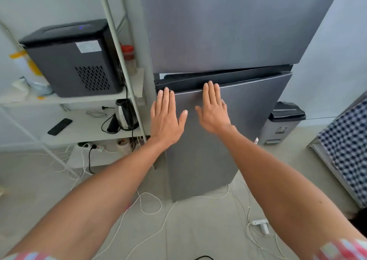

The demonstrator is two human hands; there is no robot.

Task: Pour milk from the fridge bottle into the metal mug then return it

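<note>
Head view: the grey fridge (228,41) fills the middle, its lower door (248,121) slightly ajar at the top; both arms reach forward, left hand (164,119) and right hand (213,111) flat on that door, fingers straight, each grip open; milk bottle and mug unseen.

Fridge (228,31) top beyond frame edge

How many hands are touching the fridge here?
2. The left hand lies flat on the lower door near its top left corner; the right hand lies flat beside it, fingertips at the door's top edge.
</note>
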